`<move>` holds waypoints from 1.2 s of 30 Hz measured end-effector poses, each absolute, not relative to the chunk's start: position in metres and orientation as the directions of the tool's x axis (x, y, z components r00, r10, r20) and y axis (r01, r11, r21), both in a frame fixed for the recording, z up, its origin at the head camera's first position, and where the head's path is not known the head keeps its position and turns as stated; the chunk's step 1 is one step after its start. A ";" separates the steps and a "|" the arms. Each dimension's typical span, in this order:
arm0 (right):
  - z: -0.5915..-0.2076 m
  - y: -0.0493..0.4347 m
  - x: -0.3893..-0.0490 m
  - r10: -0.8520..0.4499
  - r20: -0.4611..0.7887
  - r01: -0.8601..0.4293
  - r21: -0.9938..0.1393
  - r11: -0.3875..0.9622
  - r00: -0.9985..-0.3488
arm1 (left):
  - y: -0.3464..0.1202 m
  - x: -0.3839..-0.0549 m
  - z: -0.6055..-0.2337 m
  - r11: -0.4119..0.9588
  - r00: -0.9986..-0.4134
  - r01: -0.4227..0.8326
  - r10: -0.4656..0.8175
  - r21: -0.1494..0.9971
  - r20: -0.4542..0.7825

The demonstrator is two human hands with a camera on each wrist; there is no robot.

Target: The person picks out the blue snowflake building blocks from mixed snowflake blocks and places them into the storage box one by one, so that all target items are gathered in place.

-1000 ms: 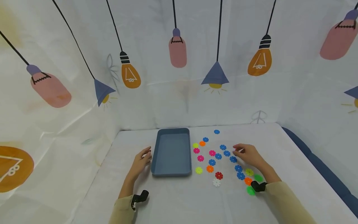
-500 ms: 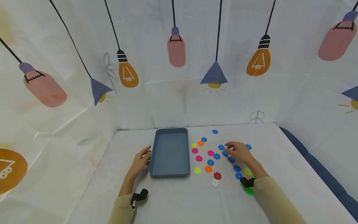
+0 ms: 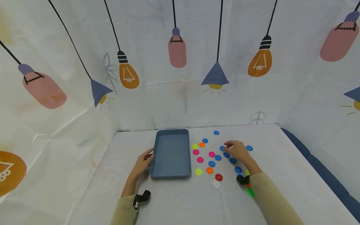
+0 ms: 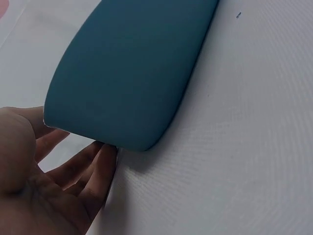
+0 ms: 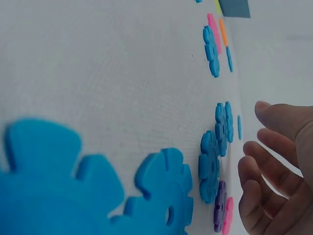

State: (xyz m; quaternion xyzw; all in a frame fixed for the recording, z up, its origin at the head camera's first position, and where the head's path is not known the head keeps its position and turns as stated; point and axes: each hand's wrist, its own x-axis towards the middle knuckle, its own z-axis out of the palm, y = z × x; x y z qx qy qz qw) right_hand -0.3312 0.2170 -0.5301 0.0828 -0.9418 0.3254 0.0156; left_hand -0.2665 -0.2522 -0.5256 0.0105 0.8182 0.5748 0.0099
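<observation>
Left hand (image 3: 143,163): relaxed, touching left edge of the tray (image 3: 171,156); thumb contact hard to judge.
Right hand (image 3: 237,152): no grip, fingers loosely bent near blue discs (image 3: 232,160), right of the tray.
Green disc (image 3: 250,192): partly hidden behind right sleeve (image 3: 272,200).

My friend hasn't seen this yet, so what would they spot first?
Probably the big lamps pictured across the pale wall, because they're large and colourful. Next might be the bright flower-shaped discs scattered on the white table, right of the blue-grey tray. Then the hands: the left hand at the tray's left edge, the right hand near some blue discs.
</observation>
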 end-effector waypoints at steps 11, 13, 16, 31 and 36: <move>-0.530 0.214 -0.335 -0.096 0.017 -0.086 -0.615 0.784 -0.995 | -0.256 -0.271 -0.542 0.344 -1.000 -0.010 -0.011 0.939 -0.006; -0.530 0.213 -0.336 -0.093 0.008 -0.078 -0.614 0.785 -0.996 | -0.255 -0.271 -0.542 0.341 -1.000 -0.011 -0.019 0.940 -0.005; -0.531 0.213 -0.337 -0.084 -0.015 -0.057 -0.614 0.787 -0.996 | -0.254 -0.270 -0.541 0.345 -1.000 -0.011 -0.019 0.938 -0.005; -0.535 0.211 -0.343 -0.073 -0.048 -0.028 -0.610 0.792 -0.996 | -0.251 -0.269 -0.538 0.315 -1.000 -0.019 0.004 0.949 -0.022; -0.534 0.209 -0.345 -0.070 -0.059 -0.019 -0.611 0.792 -0.996 | -0.253 -0.270 -0.540 0.322 -1.000 -0.016 0.005 0.947 -0.019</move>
